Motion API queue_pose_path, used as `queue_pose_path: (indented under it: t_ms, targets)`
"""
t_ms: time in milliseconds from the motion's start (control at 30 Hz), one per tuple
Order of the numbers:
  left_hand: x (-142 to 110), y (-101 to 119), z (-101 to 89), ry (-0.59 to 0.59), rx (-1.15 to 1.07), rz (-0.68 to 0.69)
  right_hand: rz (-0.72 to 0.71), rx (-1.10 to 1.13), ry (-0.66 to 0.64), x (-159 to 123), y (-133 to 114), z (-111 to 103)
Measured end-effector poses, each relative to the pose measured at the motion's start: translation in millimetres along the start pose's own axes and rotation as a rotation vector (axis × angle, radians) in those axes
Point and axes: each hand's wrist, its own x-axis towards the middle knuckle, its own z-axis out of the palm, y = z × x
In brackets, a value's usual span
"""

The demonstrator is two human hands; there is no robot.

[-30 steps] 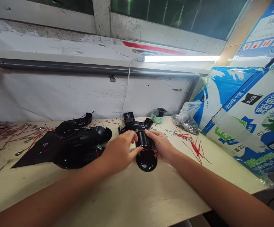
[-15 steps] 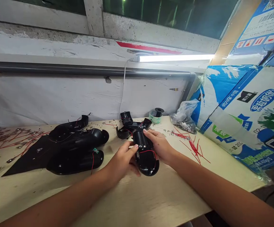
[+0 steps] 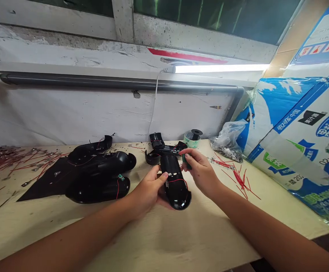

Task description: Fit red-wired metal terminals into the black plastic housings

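My left hand [image 3: 152,186] grips the left side of a glossy black plastic shell [image 3: 178,194], thumb on its edge and fingers underneath. A red wire crosses the shell's hollow inside, near small metal contacts. To the right of the shell's upper part, my right hand [image 3: 200,169] is closed on a small dark green piece [image 3: 186,162]; its exact kind is mostly covered by the fingers. Just beyond the held shell lie more black shell parts [image 3: 157,140] with red wires.
Several black shells [image 3: 104,164] lie at left on a dark sheet [image 3: 41,181], one with a small green circuit board [image 3: 121,176]. Red wires [image 3: 242,181] lie at right, near a bag of small metal parts [image 3: 228,143], a tape roll [image 3: 191,140] and cartons [image 3: 295,124].
My right hand has left the shell's right edge and moved slightly right, with the green piece now showing in its fingers. My left hand still grips the shell. The view has shifted slightly.
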Motion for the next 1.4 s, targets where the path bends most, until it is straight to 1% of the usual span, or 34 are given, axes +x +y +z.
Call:
queue_pose_path:
  t_ms: [67,100,233,333,400,500,733,900,1067,1233,1400]
  targets:
    - [0,0,-0.6,-0.004,-0.002,0.025,-0.053,-0.051,0.000,-3,-4,2]
    - [1,-1,-0.9,-0.007,-0.007,0.034,-0.057,-0.071,-0.007,-4,-5,2]
    - [0,1,-1.0,-0.026,-0.032,0.037,0.030,-0.124,-0.128,-7,-4,0]
    - [0,3,-0.4,-0.017,-0.040,0.019,0.083,-0.144,-0.209,-8,-1,-2]
    - [1,3,-0.6,-0.010,-0.040,0.023,0.089,-0.152,-0.234,-8,-1,-2]
    - [3,0,-2.2,-0.035,-0.042,0.058,0.074,-0.154,-0.264,-9,-3,-1]
    - [4,-3,-3.0,-0.041,-0.021,0.072,0.131,-0.170,-0.272,-10,-2,1]
    - [3,-2,-3.0,-0.039,0.019,0.078,0.099,-0.210,-0.255,-11,-1,4]
    - [5,-5,-4.8,-0.034,0.048,0.090,0.111,-0.214,-0.224,-13,-2,8]
    - [6,-7,-5.5,-0.004,0.096,0.098,0.123,-0.229,-0.216,-13,-3,9]
    - [5,-7,-3.5,0.023,0.128,0.108,0.154,-0.229,-0.234,-14,-5,9]
